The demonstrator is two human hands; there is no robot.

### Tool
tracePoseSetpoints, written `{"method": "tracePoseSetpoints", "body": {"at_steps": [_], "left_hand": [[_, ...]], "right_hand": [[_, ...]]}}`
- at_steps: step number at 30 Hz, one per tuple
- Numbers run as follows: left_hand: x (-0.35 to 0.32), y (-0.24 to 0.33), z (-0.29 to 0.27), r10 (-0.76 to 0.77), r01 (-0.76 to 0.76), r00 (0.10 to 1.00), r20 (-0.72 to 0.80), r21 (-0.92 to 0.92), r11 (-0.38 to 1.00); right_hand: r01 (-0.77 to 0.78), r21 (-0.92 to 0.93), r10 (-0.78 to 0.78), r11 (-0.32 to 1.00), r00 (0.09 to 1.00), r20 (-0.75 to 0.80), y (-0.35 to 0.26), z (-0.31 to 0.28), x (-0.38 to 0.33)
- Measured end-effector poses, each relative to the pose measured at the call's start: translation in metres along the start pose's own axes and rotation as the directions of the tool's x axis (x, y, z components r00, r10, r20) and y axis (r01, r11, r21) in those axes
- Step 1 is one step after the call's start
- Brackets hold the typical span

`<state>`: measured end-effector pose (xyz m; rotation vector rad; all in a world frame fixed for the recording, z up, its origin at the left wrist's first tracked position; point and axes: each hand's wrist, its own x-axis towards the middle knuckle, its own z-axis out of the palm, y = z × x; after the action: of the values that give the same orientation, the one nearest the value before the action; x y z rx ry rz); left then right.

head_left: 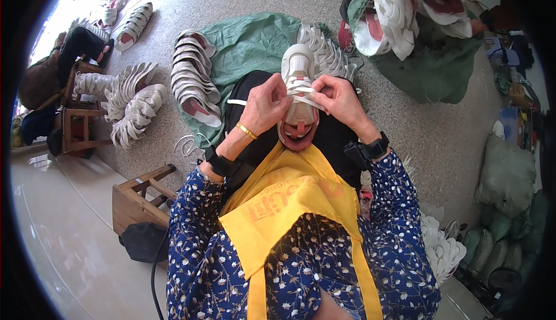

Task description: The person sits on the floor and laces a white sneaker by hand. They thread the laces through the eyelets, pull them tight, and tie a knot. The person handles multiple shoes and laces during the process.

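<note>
Remotely, I noted the left hand (266,105) and right hand (339,99) each pinching white lace (303,90) above the pale sneaker (301,111), which lay toe-outward between the wearer's black-trousered thighs (248,84).

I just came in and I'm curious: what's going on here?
A person's left grip and right grip pinch flat white laces across a white-and-beige sneaker. Its toe points away from them, its pink heel near their yellow cloth apron. Stacked white shoe uppers lie beside a crumpled green sheet.
</note>
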<state>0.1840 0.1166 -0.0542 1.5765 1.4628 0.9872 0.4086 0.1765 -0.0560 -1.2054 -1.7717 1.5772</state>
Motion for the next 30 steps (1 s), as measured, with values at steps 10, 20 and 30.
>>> {"method": "tracePoseSetpoints", "body": {"at_steps": [10, 20, 30], "left_hand": [[0.000, -0.007, -0.017, -0.068, 0.195, 0.956, 0.285, -0.447, 0.873], [-0.018, -0.009, -0.023, -0.114, 0.214, 0.964, 0.241, -0.440, 0.872], [-0.017, 0.009, -0.003, -0.023, 0.023, 1.000, 0.006, 0.036, 0.999]], "right_hand": [[0.130, -0.187, -0.140, 0.974, 0.989, -0.040, -0.004, 0.006, -0.004], [0.124, -0.127, -0.130, 0.984, 0.990, -0.046, -0.001, 0.006, -0.008], [0.225, -0.371, -0.287, 0.901, 0.951, -0.118, -0.023, 0.014, -0.028]]}}
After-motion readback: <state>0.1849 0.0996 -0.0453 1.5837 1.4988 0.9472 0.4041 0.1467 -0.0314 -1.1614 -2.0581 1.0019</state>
